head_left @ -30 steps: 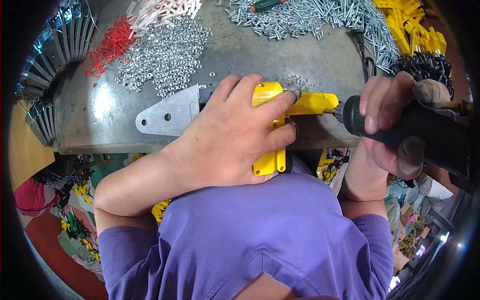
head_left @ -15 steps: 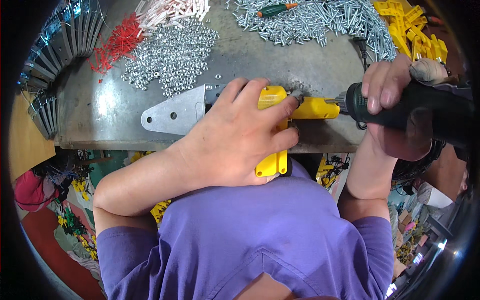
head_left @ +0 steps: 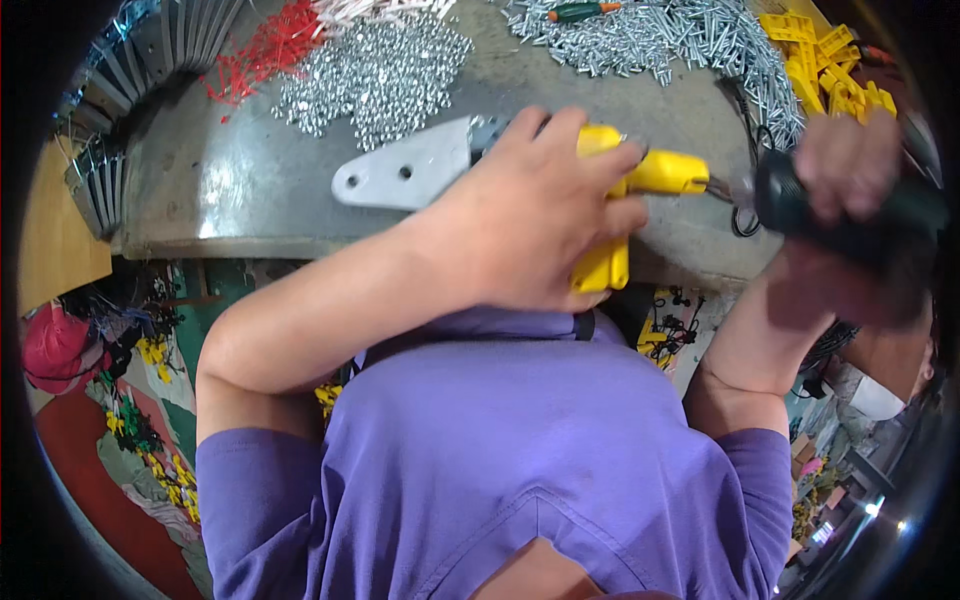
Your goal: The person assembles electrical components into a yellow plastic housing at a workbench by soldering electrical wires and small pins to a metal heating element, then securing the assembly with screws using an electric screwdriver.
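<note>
My left hand [head_left: 530, 215] is wrapped round a yellow plastic housing [head_left: 600, 268] above the front of the metal table. From the housing a flat grey metal plate [head_left: 430, 160] with two holes sticks out to the left, and its joint is partly hidden by my fingers. My right hand [head_left: 850, 165], smeared by motion, is closed round a black power screwdriver [head_left: 778, 195]. The tool's blurred tip points left at the end of the housing's yellow arm [head_left: 670, 172]; whether they touch I cannot tell.
Loose nuts [head_left: 380, 80], red plastic pieces [head_left: 265, 50] and white strips [head_left: 370, 10] lie at the back left. Screws [head_left: 650, 45] are heaped behind, with a green-handled screwdriver [head_left: 580, 12] on them. Yellow parts [head_left: 820, 65] sit far right; a black cord [head_left: 745, 220] lies near the power screwdriver.
The housing and plate have shifted right and slightly up in the picture. My right hand and the power screwdriver have moved right, widening the gap between tool body and yellow arm.
</note>
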Demonstrator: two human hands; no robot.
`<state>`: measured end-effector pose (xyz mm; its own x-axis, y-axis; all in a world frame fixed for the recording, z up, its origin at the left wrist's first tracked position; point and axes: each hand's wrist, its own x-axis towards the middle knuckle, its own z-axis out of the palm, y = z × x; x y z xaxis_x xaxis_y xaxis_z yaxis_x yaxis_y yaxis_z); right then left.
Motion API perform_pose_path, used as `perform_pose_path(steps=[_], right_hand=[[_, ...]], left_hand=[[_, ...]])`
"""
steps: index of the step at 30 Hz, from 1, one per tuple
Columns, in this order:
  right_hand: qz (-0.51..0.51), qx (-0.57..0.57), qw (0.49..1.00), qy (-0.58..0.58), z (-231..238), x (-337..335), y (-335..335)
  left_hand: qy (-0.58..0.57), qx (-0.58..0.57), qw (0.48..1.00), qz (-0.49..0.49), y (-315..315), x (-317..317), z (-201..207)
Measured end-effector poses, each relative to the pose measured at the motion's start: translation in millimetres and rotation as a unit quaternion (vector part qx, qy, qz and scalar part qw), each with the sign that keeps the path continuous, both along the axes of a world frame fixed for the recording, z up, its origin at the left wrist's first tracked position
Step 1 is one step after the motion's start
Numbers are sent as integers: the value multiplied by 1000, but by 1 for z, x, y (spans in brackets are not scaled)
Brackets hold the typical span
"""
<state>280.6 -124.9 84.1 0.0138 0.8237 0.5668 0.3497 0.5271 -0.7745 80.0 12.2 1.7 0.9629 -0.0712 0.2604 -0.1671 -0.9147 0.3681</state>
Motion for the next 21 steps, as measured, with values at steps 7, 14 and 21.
perform_pose_path(steps=[7, 14, 21], right_hand=[[142, -103, 983, 47, 9, -44, -4], [120, -36, 988, 92, -15, -58, 1], [139, -30, 988, 63, -3, -61, 0]], left_hand=[[-28, 13, 1000, 4, 3, 17, -8], [-68, -17, 997, 7, 3, 15, -14], [-55, -15, 998, 18, 0, 14, -15]])
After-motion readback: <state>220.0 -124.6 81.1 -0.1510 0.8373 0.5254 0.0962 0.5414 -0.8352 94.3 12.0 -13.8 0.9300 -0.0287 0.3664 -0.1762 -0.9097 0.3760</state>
